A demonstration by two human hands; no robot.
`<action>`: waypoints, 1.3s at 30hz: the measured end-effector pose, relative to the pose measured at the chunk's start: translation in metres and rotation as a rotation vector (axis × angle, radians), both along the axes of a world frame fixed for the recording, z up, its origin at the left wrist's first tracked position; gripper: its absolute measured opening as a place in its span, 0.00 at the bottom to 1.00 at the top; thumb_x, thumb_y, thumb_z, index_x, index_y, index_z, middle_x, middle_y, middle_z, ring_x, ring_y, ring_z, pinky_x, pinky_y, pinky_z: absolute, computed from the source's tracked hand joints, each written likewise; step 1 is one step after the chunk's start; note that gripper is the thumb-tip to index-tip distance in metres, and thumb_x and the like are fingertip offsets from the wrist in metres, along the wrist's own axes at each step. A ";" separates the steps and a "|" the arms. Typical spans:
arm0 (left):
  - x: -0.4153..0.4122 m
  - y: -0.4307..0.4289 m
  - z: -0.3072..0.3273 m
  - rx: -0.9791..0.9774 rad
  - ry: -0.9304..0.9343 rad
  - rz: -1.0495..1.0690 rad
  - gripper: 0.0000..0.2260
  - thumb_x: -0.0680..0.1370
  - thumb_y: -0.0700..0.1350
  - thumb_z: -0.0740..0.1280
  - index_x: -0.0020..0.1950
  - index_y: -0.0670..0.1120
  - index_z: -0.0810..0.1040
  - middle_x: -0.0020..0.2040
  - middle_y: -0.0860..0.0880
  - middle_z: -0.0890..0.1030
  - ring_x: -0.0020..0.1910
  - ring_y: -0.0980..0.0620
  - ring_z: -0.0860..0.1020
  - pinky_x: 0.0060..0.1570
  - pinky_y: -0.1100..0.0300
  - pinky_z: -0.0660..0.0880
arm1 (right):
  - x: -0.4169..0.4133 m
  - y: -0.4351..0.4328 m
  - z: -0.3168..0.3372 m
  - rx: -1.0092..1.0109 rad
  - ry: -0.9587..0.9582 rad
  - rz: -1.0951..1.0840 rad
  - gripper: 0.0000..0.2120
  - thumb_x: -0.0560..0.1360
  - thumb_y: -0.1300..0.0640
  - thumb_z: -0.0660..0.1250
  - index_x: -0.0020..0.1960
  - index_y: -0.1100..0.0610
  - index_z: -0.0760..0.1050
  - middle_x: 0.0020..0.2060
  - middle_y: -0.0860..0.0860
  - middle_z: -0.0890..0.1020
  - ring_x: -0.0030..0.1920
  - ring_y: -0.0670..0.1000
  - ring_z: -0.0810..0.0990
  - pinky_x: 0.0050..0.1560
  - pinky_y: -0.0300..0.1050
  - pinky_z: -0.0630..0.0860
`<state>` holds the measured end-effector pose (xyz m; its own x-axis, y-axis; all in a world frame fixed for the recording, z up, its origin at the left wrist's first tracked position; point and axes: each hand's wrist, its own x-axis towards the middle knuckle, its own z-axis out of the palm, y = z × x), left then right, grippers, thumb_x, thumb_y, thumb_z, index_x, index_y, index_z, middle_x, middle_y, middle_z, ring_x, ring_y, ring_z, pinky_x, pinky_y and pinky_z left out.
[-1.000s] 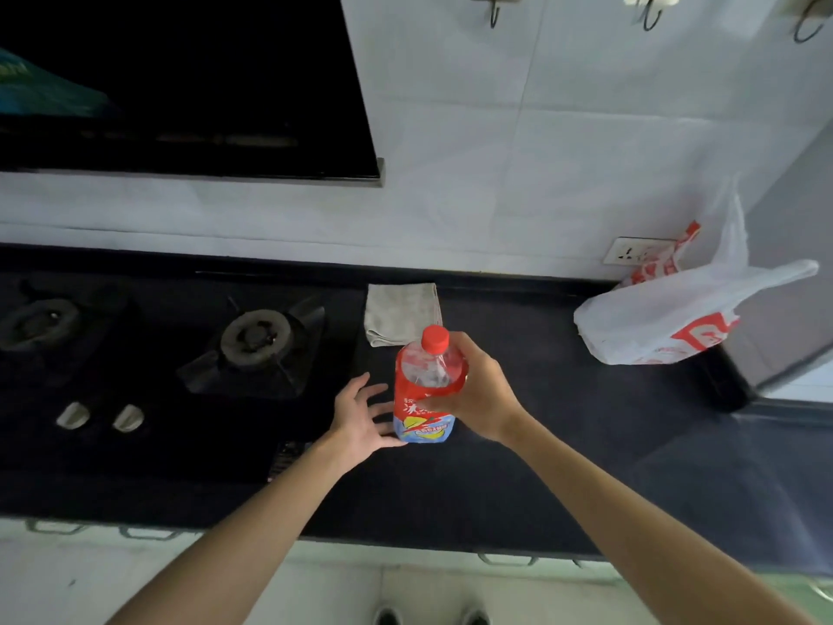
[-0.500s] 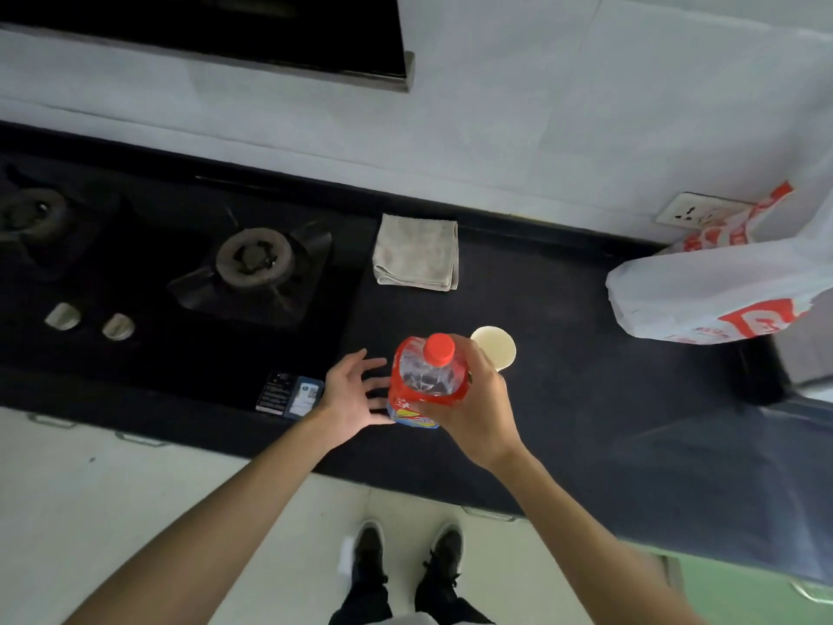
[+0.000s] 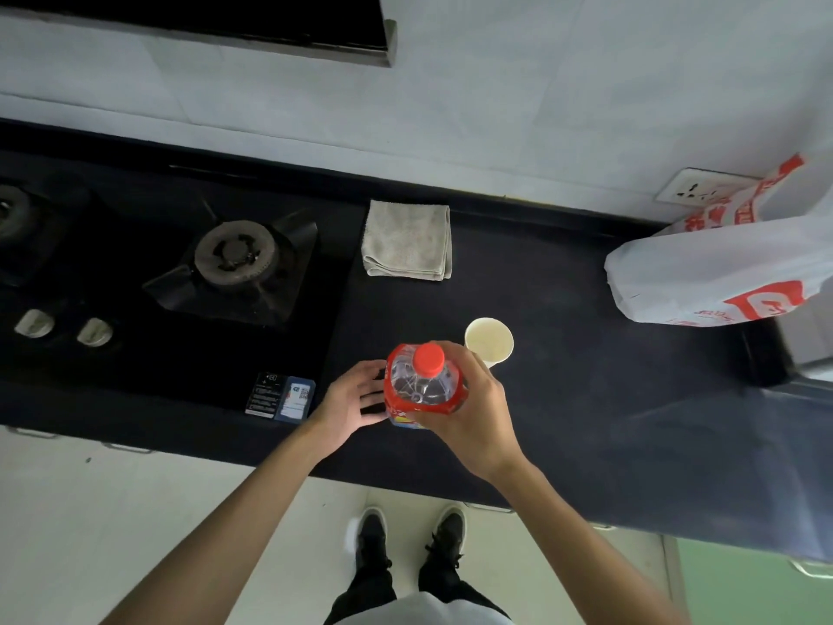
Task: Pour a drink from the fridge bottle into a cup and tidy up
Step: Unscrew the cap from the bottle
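A plastic drink bottle [image 3: 417,390] with a red label and a red cap stands upright on the dark counter [image 3: 586,399], its cap on. My right hand [image 3: 469,408] grips its right side. My left hand [image 3: 354,406] is at the bottle's left, fingers spread and touching or nearly touching the label. A pale paper cup [image 3: 489,340] stands just behind the bottle to the right, upright; it looks empty.
A folded grey cloth [image 3: 408,241] lies toward the wall. A gas hob [image 3: 234,259] with two knobs [image 3: 63,329] fills the left. A white and red plastic bag [image 3: 721,272] sits at the right by a wall socket [image 3: 696,189]. A small card [image 3: 281,396] lies left of my hand.
The view has tilted down, so the cup, counter edge and my feet now show. My left hand has closed in on the bottle's left side. The right hand's grip is unchanged.
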<state>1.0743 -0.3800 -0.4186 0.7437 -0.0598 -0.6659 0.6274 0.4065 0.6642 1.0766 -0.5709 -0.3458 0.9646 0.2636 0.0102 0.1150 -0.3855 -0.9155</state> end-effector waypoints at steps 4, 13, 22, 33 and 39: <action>-0.002 0.000 -0.010 0.234 -0.085 -0.242 0.19 0.75 0.30 0.67 0.60 0.50 0.78 0.49 0.52 0.86 0.54 0.53 0.83 0.64 0.48 0.76 | 0.001 0.000 -0.004 -0.008 -0.013 -0.001 0.36 0.61 0.55 0.84 0.62 0.39 0.69 0.58 0.44 0.78 0.59 0.44 0.78 0.55 0.31 0.76; -0.017 -0.006 0.005 0.397 -0.321 -0.434 0.32 0.72 0.28 0.68 0.68 0.56 0.71 0.62 0.58 0.80 0.66 0.62 0.74 0.63 0.65 0.71 | 0.002 0.000 -0.008 -0.027 -0.031 0.002 0.36 0.63 0.53 0.83 0.64 0.43 0.69 0.59 0.45 0.78 0.60 0.42 0.78 0.56 0.30 0.75; -0.024 -0.006 0.000 0.455 -0.362 -0.428 0.38 0.70 0.35 0.76 0.73 0.58 0.64 0.68 0.57 0.75 0.70 0.58 0.71 0.67 0.61 0.70 | 0.002 0.000 -0.013 -0.041 -0.025 0.007 0.36 0.62 0.53 0.84 0.62 0.39 0.69 0.58 0.45 0.78 0.59 0.43 0.79 0.54 0.30 0.76; -0.023 -0.004 0.016 0.595 -0.521 -0.426 0.41 0.69 0.45 0.79 0.75 0.59 0.62 0.70 0.59 0.72 0.72 0.57 0.69 0.71 0.51 0.70 | 0.009 -0.006 -0.013 -0.188 0.002 0.182 0.39 0.64 0.51 0.82 0.67 0.40 0.62 0.64 0.44 0.68 0.63 0.46 0.73 0.54 0.30 0.76; -0.014 -0.003 0.043 0.776 -0.724 -0.492 0.46 0.67 0.53 0.80 0.78 0.62 0.56 0.73 0.60 0.67 0.72 0.61 0.67 0.66 0.70 0.69 | 0.013 -0.011 0.039 -0.504 -0.080 0.262 0.44 0.68 0.41 0.76 0.76 0.44 0.55 0.69 0.45 0.65 0.67 0.47 0.70 0.58 0.47 0.80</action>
